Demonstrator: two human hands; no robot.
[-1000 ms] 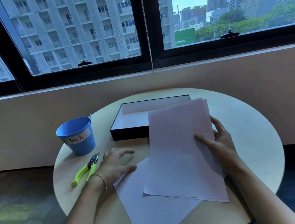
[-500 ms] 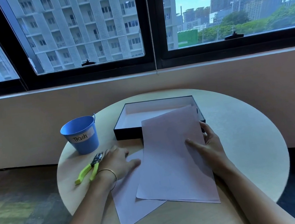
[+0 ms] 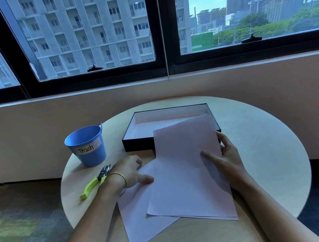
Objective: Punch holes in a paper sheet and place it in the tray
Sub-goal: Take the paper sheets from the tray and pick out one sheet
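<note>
Head view, tray [image 3: 137,144] as reference. Paper sheet [image 3: 188,169] is lifted at its far end, far edge overlapping the tray's near right corner; near end lies on a second sheet on the round table [image 3: 262,148]. It sits between my hands, right edge in my right hand [image 3: 226,159], left edge just beside my left hand's thumb.

Right hand: pinching the sheet's right edge, thumb on top of the paper, fingers curled behind the edge. Just in front of the tray's near right corner.

Left hand [image 3: 130,173]: loosely spread, not gripping anything, palm down. Thumb tip rests on the lower sheets [image 3: 138,218] that lie flat on the table, in front of the tray and skewed to the held one. Thin bangle on that wrist.

Hole punch [image 3: 94,182], green handles, lies on the table left of the tray's near side, just beside my left wrist, partly hidden by it. I can't tell if it touches the wrist.

Blue bucket [image 3: 86,146] labelled "Trash" stands upright left of the tray, apart from it.
</note>
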